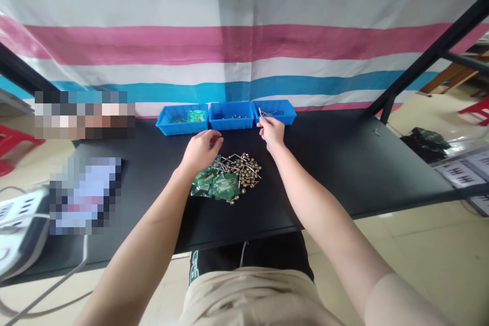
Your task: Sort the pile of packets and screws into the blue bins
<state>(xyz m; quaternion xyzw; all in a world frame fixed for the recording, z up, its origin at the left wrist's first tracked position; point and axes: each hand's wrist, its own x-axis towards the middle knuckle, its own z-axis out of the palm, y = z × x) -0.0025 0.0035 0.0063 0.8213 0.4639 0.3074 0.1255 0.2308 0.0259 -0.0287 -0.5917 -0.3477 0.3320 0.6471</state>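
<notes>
At the tabletop's (336, 163) far edge, the right hand (272, 132) pinches a slim silver rod (260, 111) at the right blue bin (288, 113). The left hand (202, 148), loosely curled, contents unclear, is near green packets (226, 187) and brass-coloured knobs (250, 174) toward the front edge.

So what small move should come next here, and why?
Probably the right hand should let go of what looks like a thin metal piece into the rightmost blue bin: the hand is at that bin's near edge, and similar pieces already lie inside.
</notes>
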